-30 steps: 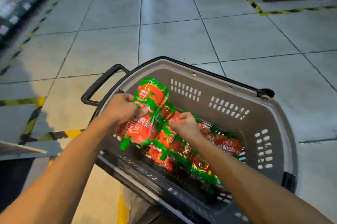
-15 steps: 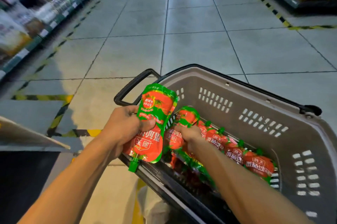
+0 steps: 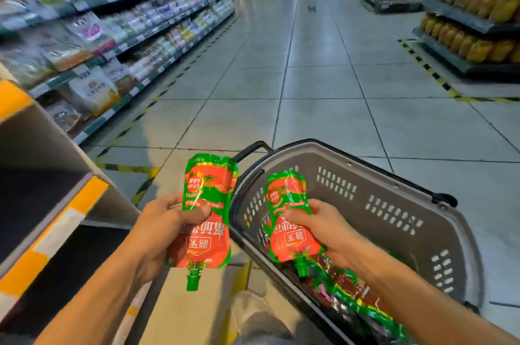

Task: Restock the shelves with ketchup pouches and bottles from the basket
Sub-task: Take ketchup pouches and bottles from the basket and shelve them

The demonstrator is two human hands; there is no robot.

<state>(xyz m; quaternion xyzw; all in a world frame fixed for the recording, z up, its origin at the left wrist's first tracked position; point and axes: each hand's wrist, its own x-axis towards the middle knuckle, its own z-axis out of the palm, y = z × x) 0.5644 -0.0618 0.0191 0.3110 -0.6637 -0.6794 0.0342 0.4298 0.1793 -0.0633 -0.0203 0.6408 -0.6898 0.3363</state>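
My left hand (image 3: 166, 228) grips a red and green ketchup pouch (image 3: 208, 212), held upside down with its green cap pointing toward me, just left of the basket. My right hand (image 3: 323, 229) grips a second ketchup pouch (image 3: 287, 218), cap down too, raised over the left end of the grey basket (image 3: 394, 204). More ketchup pouches (image 3: 351, 291) lie in a heap on the basket's floor under my right forearm. No bottles are visible.
A dark shelf with a yellow and white edge strip (image 3: 56, 226) stands close at the left. Stocked shelves (image 3: 112, 35) line the aisle's left side, yellow goods (image 3: 472, 32) the right. Tiled floor (image 3: 309, 86) runs ahead. A cardboard box (image 3: 197, 311) sits below my hands.
Both hands have lifted out of the basket, each with a pouch. My view has tilted up to show the aisle and the shelf at the left.
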